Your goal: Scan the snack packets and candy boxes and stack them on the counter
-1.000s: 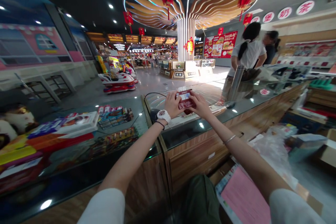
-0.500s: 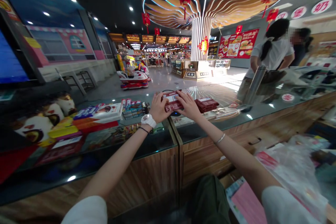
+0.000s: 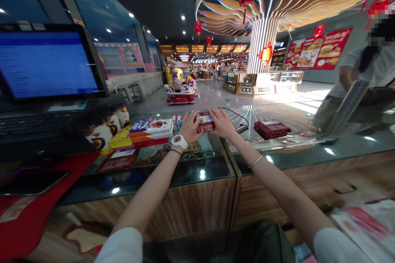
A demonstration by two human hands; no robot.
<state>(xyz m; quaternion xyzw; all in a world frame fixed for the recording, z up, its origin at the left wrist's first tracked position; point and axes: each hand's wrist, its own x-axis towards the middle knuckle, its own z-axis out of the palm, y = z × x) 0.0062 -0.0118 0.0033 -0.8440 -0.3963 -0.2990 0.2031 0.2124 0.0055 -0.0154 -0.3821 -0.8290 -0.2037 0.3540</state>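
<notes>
Between my two hands is a dark red flat packet with a pale label, held above the glass counter [image 3: 247,154]. The fingers of my left hand [image 3: 190,128] wrap the left side of this packet [image 3: 206,122]. My right hand [image 3: 222,123] grips its right end, fingers over the top edge. To the right of my hands, a small stack of similar dark red packets [image 3: 272,129] lies on the glass. Another dark red packet with a white label [image 3: 119,159] rests on the left part of the counter.
Boxed and bagged goods [image 3: 151,130] cover the counter left of my hands. A lit monitor [image 3: 51,63] stands at far left, with a keyboard [image 3: 40,125] below. A thin black cable [image 3: 236,113] runs behind my right hand. Across the counter at right stands a person [image 3: 354,74].
The view has swung left, bringing the monitor into sight. My hands have carried the packet leftward, away from the stack, which now sits farther off to the right.
</notes>
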